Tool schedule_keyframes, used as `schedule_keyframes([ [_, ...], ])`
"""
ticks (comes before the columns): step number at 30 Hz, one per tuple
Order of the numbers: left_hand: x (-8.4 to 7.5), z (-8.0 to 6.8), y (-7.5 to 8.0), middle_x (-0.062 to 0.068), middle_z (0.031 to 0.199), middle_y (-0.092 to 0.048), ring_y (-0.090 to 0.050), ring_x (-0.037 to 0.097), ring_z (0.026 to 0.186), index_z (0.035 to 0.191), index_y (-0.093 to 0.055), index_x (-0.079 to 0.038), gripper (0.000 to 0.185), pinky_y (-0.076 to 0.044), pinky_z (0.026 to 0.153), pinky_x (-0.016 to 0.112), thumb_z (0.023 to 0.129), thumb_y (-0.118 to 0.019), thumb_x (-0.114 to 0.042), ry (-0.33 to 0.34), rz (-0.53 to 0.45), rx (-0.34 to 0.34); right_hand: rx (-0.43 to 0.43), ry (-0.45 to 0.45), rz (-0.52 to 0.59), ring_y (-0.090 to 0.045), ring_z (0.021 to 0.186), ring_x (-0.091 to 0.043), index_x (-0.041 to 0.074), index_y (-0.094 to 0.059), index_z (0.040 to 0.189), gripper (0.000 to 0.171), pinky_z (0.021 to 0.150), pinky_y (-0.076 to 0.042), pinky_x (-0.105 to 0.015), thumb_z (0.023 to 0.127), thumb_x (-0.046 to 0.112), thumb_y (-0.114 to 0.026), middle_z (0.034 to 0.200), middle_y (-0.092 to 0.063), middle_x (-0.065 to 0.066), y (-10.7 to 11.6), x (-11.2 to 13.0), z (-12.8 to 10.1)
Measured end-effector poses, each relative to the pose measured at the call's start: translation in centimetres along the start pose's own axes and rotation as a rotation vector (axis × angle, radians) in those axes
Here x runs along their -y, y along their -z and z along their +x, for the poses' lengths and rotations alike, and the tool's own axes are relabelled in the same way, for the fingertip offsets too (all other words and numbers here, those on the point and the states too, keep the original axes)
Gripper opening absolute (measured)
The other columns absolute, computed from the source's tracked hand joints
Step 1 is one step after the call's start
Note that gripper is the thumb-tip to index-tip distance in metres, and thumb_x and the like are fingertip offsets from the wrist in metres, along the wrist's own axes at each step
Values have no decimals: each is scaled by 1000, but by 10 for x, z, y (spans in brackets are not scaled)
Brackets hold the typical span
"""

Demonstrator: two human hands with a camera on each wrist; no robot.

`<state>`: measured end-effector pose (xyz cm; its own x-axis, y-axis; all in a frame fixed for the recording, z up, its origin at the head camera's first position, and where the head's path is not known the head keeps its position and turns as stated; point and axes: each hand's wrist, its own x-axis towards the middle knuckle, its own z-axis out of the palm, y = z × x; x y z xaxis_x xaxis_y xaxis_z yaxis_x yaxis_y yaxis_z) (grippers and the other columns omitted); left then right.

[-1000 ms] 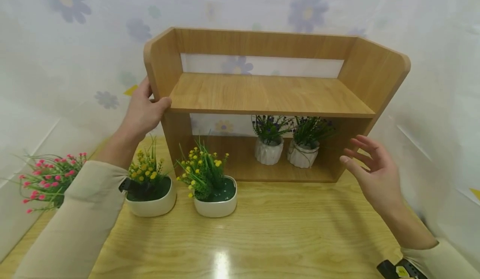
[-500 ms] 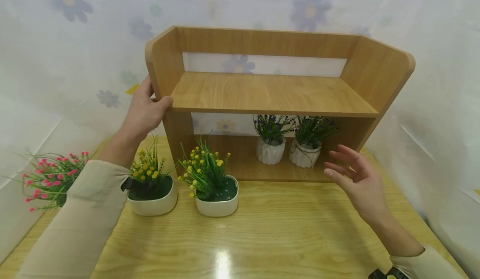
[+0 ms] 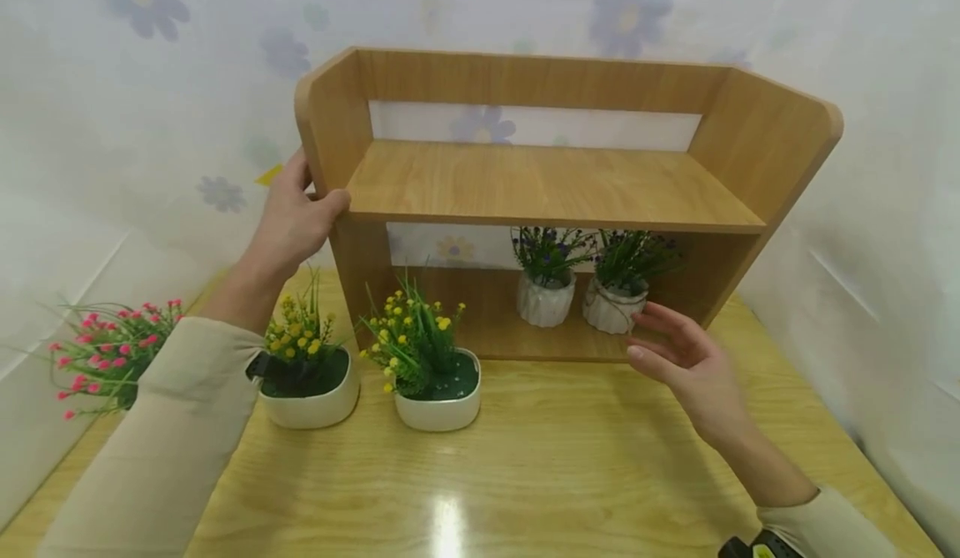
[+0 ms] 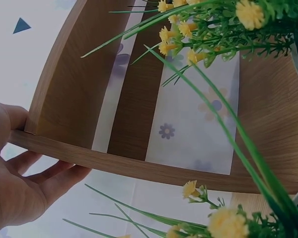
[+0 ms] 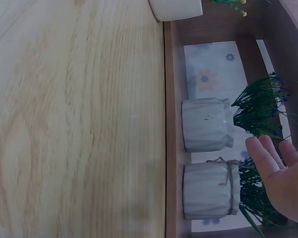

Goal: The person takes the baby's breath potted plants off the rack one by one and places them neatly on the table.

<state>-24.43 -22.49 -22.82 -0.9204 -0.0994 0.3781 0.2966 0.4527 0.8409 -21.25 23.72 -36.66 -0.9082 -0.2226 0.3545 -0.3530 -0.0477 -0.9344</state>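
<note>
A two-tier wooden shelf point(image 3: 555, 178) stands on the table. My left hand point(image 3: 288, 220) grips the edge of its left side panel, thumb in front and fingers point(image 4: 62, 176) behind the board. On the lower tier sit two white pots with purple-flowered plants: a plain one point(image 3: 546, 301), and to its right one tied with twine point(image 3: 611, 308). My right hand point(image 3: 693, 379) is close beside the twine-tied pot, fingers spread and loosely bent, holding nothing. In the right wrist view its fingertips overlap the plants' greenery point(image 5: 256, 111).
Two cream pots with yellow flowers, one on the left point(image 3: 315, 404) and one nearer the middle point(image 3: 438, 412), stand before the shelf's left end. Pink flowers point(image 3: 112, 349) are at the far left, partly behind my left sleeve point(image 3: 168, 424). A flower-patterned white curtain point(image 3: 480, 7) hangs behind.
My right hand has moved left and slightly inward, from beside the shelf's right end to the twine-tied pot. The left hand keeps its grip on the side panel.
</note>
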Motion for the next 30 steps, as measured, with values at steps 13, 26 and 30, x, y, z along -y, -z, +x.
schedule_keyframes([
  [13,-1,2,-1,15,150,-42,-50,43,129,157,-34,-25,61,-47,99,58,100,-51,-9,6,-12,-6,11,-46,24,-69,105,-14,4,-48,147,55,85,-57,-29,96,-5,-64,132,-63,0,-13,-20,11],
  [26,1,1,0,13,150,-43,-51,41,128,156,-35,-26,62,-49,97,58,100,-52,-8,3,-26,-10,-40,-115,-84,-67,109,-10,10,-48,149,59,85,-57,-26,94,6,-71,134,-59,-2,-34,-36,28],
  [30,0,2,0,13,151,-42,-51,42,128,157,-33,-28,63,-50,93,59,100,-52,-10,13,-29,3,-56,-122,-130,-65,111,-10,8,-46,149,62,85,-57,-26,93,8,-73,140,-54,-13,-43,-42,36],
])
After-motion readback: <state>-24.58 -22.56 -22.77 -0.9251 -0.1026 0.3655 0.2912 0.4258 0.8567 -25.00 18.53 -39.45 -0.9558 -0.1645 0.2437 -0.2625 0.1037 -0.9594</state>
